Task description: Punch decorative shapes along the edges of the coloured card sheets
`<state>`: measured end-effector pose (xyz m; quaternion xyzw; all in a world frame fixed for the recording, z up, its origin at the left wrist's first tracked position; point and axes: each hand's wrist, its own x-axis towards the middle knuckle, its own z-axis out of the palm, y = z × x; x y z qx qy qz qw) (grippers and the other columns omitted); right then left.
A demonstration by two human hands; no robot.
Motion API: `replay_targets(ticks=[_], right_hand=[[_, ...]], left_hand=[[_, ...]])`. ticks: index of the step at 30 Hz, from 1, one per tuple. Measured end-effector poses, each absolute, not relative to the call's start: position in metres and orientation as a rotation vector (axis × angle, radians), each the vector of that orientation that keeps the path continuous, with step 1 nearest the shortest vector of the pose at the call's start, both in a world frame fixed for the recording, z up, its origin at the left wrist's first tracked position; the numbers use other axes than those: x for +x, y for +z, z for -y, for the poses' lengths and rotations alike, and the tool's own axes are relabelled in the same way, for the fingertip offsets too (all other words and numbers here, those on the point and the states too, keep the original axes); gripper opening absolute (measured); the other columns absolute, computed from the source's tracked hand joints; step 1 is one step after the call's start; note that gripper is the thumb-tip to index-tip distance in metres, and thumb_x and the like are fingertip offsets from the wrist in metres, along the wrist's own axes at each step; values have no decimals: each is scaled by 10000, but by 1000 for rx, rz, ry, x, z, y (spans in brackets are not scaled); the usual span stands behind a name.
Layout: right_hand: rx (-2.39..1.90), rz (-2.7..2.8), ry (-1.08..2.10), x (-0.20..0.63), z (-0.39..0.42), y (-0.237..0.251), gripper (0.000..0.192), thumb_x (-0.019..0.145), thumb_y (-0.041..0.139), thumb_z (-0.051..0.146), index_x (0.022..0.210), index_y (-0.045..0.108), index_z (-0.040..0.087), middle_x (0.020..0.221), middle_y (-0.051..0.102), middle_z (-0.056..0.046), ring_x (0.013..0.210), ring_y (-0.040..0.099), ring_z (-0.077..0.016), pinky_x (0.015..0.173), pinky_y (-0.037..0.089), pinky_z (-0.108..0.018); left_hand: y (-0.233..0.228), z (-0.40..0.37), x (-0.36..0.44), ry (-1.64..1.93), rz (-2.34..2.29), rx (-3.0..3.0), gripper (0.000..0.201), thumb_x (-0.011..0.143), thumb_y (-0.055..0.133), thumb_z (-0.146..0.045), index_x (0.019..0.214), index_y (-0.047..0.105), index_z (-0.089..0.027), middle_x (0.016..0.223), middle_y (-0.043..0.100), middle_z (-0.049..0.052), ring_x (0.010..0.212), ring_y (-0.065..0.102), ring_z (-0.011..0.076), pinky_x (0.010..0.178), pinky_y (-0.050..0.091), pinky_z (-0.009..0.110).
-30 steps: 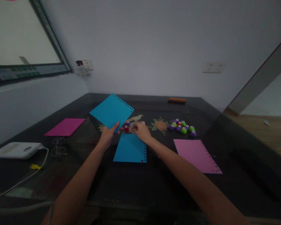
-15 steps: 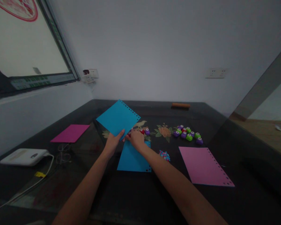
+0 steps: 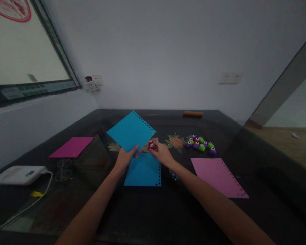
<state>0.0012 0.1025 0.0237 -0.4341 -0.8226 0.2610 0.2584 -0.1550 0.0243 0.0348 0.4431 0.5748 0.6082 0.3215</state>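
My left hand [image 3: 124, 159] is closed on the corner of a blue sheet [image 3: 131, 131], thumb on top, tilted up above the table; a row of holes runs along its far right edge. My right hand [image 3: 163, 153] pinches small red toys with bulging white eyes [image 3: 151, 145] just right of that sheet; fingers partly hide them, so I cannot tell how many. A second blue sheet [image 3: 142, 173] with holes down its right edge lies flat below both hands. Tiny coloured bits [image 3: 173, 175] show partly behind my right forearm.
Several purple, green and red toys with eyes [image 3: 200, 144] are grouped to the right. Closer lies a pink sheet [image 3: 219, 177] with holes. At left are a magenta sheet [image 3: 71, 147] and a white device [image 3: 19, 175] with a cable. A brown stick [image 3: 193, 113] lies at the back.
My right hand has moved right and lifted red toys off the table beyond the lower sheet. My left hand keeps the raised blue sheet, slightly shifted right. The view has turned a little right.
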Motion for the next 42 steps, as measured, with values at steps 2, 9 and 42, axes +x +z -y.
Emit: replay_targets(ticks=[2, 9, 42], right_hand=[[-1134, 2182, 804, 25, -99, 24, 259, 831, 594, 280, 1051, 617, 144, 966, 696, -100, 849, 665, -198, 742, 501, -303], [-1040, 1494, 1625, 110, -66, 27, 397, 616, 770, 216, 986, 633, 168, 787, 677, -22, 653, 653, -156, 589, 528, -282], [-893, 784, 1932, 122, -19, 21, 327, 626, 819, 263, 890, 649, 171, 858, 682, -24, 753, 692, -166, 762, 541, -323]], left_hand=[[34, -22, -147, 1567, -1508, 1167, 285, 691, 701, -417, 654, 600, -153, 575, 657, 19, 454, 512, 129, 504, 415, 260], [32, -10, -115, 1431, -1464, 1167, 273, 699, 704, -413, 683, 599, -162, 602, 678, 29, 458, 543, 144, 520, 460, 282], [38, 13, -76, 984, -1624, 1415, 312, 736, 617, -442, 539, 590, -202, 511, 683, 35, 586, 690, 234, 776, 540, 367]])
